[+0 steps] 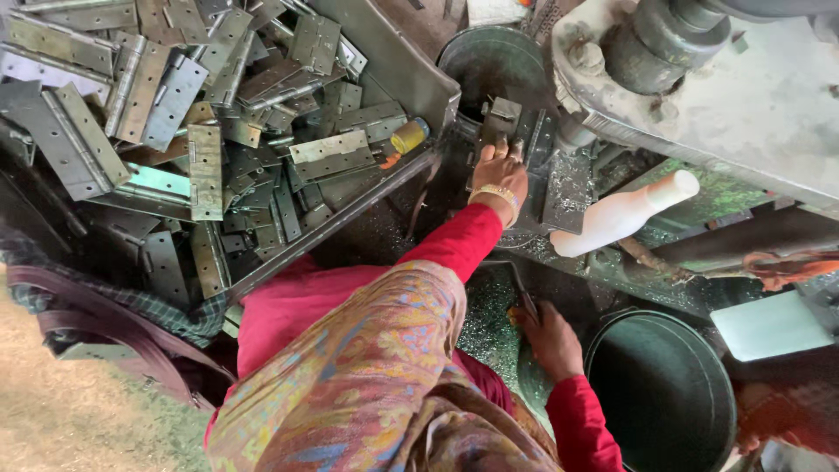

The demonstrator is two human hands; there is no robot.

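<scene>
- A heap of grey metal hinges [201, 131] fills a tray [384, 61] at the upper left; most lie flat, some folded, some open.
- A small yellow cylinder [408, 136] lies at the tray's right edge, among the hinges.
- A dark strap and checked cloth [105, 315] lie below the tray, beside bare ground.
- The person's patterned shawl [367, 385] and red sleeves [454, 240] fill the lower middle.
- The left hand [498, 175], a gold bangle [498, 194] on its wrist, reaches up to a single hinge [500, 118] on the machine bed; its fingers curl against the hinge's lower edge and hold it in place.
- A round dark bin [494, 61] stands just behind that hinge.
- The right hand [551, 336] lies low, palm down, fingers spread on a surface strewn with metal shavings [481, 323]; it grips nothing that shows.
- A white handle [625, 214] juts out to the right of the left hand, under the machine's grey body [752, 105].
- A dark bucket [660, 393] stands just beside the right hand.
</scene>
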